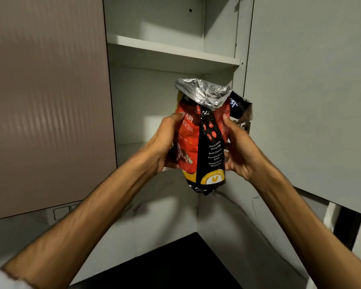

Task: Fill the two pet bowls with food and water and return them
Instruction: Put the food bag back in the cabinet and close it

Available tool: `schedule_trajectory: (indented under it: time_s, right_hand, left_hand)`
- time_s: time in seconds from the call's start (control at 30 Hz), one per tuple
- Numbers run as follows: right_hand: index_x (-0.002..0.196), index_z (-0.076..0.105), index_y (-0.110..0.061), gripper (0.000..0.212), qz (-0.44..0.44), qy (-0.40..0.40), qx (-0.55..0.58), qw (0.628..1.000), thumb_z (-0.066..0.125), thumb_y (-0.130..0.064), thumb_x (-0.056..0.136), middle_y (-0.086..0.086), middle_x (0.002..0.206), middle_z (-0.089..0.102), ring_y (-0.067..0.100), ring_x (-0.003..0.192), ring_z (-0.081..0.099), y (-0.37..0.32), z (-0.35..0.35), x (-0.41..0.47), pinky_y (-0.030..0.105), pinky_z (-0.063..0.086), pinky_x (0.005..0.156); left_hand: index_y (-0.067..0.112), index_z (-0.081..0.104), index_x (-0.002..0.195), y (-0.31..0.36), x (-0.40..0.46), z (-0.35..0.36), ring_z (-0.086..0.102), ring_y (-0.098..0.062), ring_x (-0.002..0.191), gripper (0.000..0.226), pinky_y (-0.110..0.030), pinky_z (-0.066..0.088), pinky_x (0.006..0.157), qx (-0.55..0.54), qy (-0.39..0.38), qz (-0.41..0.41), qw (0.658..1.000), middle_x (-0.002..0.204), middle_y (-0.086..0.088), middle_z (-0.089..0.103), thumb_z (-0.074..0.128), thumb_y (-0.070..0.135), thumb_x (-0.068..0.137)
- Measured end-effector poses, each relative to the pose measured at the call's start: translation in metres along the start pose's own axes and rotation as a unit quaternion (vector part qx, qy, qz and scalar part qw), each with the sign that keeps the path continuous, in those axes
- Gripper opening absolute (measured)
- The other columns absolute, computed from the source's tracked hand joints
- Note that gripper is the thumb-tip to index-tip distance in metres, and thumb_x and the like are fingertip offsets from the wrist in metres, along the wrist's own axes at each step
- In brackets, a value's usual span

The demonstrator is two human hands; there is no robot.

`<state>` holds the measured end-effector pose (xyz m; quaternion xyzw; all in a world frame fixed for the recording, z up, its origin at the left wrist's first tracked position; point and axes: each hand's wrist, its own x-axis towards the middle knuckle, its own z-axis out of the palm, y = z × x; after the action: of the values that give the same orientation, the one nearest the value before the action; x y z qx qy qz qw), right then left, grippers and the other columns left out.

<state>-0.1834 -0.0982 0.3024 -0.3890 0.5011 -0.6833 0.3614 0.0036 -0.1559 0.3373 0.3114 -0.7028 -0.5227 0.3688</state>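
Both hands are gripping the puppy food bag in front of the open wall cabinet. Left hand is wrapping the red front panel, thumb lying across the print; right hand is clamping the black side gusset, fingers curled behind it. I am holding the bag upright in the air, its base hanging level with the cabinet's bottom edge, clear of the shelf. The foil top is standing crumpled and loosely open, not sealed.

I am judging this as the fetch-the-food step; neither pet bowl is showing here, nor any water.

Handling notes: I am keeping the mouth uppermost, since that foil will let kibble spill if the bag tips. The squeeze is staying low on the body so the contents are not being pushed up. A second dark packet is sitting just behind the right hand, near the cabinet's edge; I am minding it. The black desk is lying below.
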Motion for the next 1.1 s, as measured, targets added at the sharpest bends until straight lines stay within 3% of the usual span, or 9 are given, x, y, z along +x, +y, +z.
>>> schedule_trajectory:
  time_s: [0.13,0.33,0.5,0.6,0.7,0.83,0.9,1.0,1.1]
  right_hand:
    - [0.109,0.075,-0.027,0.055,0.009,0.004,-0.017,1.0,0.059,-0.076,0.088,0.012,0.127,0.072,0.032,0.121,0.067,-0.006,0.003,0.027,0.063,0.052,0.099]
    - [0.115,0.072,-0.027,0.052,0.023,-0.01,0.003,1.0,0.062,-0.071,0.088,0.007,0.116,0.074,0.028,0.109,0.07,-0.007,0.007,0.07,0.055,0.059,0.087]
    - [0.118,0.07,-0.028,0.056,0.031,-0.023,-0.009,0.999,0.062,-0.074,0.087,0.007,0.116,0.072,0.029,0.109,0.068,-0.007,0.009,0.105,0.054,0.057,0.087]
    - [0.117,0.07,-0.028,0.054,0.036,-0.031,-0.016,0.999,0.06,-0.073,0.089,0.005,0.114,0.072,0.027,0.109,0.068,-0.005,0.012,0.126,0.05,0.056,0.083]
    - [0.117,0.069,-0.027,0.053,0.039,-0.042,-0.015,0.998,0.058,-0.072,0.09,0.004,0.11,0.07,0.024,0.104,0.067,-0.005,0.018,0.146,0.049,0.056,0.083]
    - [0.101,0.066,-0.03,0.044,0.037,-0.065,-0.016,0.997,0.055,-0.071,0.093,-0.002,0.096,0.064,0.013,0.07,0.062,-0.006,0.028,0.174,0.03,0.054,0.05]
    - [0.097,0.062,-0.032,0.042,0.037,-0.065,-0.021,0.997,0.054,-0.073,0.093,-0.002,0.096,0.063,0.014,0.074,0.059,-0.004,0.033,0.188,0.029,0.052,0.049]
    - [0.09,0.058,-0.032,0.042,0.04,-0.074,-0.02,0.996,0.053,-0.073,0.094,-0.004,0.085,0.061,0.006,0.047,0.058,0.002,0.039,0.208,0.023,0.046,0.04]
    - [0.088,0.06,-0.032,0.042,0.045,-0.081,-0.023,0.995,0.053,-0.073,0.093,-0.003,0.084,0.063,0.008,0.052,0.063,0.011,0.045,0.227,0.033,0.054,0.055]
  left_hand:
    - [0.024,0.061,0.082,0.007,0.017,-0.002,0.067,-0.011,0.041,0.046,-0.029,0.048,0.058,-0.011,0.014,-0.003,1.0,0.049,0.003,0.068,0.034,0.054,0.104]
    - [0.019,0.059,0.077,0.011,0.05,-0.002,0.066,-0.014,0.039,0.051,-0.026,0.051,0.048,-0.029,0.023,-0.023,0.999,0.047,0.001,0.067,0.033,0.052,0.105]
    - [0.018,0.059,0.082,0.008,0.086,-0.006,0.069,-0.03,0.078,0.047,-0.036,0.051,0.061,-0.035,0.046,-0.055,0.997,0.051,-0.003,0.069,0.04,0.057,0.1]
    - [0.015,0.06,0.084,0.004,0.11,-0.008,0.068,-0.032,0.085,0.047,-0.042,0.054,0.069,-0.05,0.061,-0.07,0.994,0.053,-0.005,0.07,0.042,0.056,0.098]
    - [0.014,0.061,0.084,0.003,0.13,-0.012,0.069,-0.031,0.085,0.047,-0.044,0.056,0.076,-0.056,0.069,-0.075,0.993,0.054,-0.005,0.071,0.042,0.055,0.097]
    - [0.015,0.062,0.078,0.003,0.158,-0.021,0.068,-0.029,0.083,0.049,-0.044,0.056,0.081,-0.064,0.09,-0.076,0.991,0.054,-0.004,0.069,0.041,0.056,0.094]
    - [0.015,0.063,0.079,0.001,0.17,-0.025,0.068,-0.028,0.081,0.051,-0.041,0.055,0.077,-0.065,0.095,-0.076,0.99,0.054,-0.004,0.069,0.04,0.057,0.094]
    - [0.015,0.064,0.077,-0.005,0.184,-0.03,0.068,-0.026,0.077,0.054,-0.039,0.055,0.075,-0.061,0.102,-0.074,0.99,0.055,-0.005,0.07,0.036,0.057,0.096]
    - [0.013,0.065,0.08,-0.013,0.194,-0.033,0.074,-0.025,0.059,0.056,-0.035,0.059,0.062,-0.078,0.094,-0.072,0.99,0.059,-0.008,0.073,0.032,0.053,0.1]
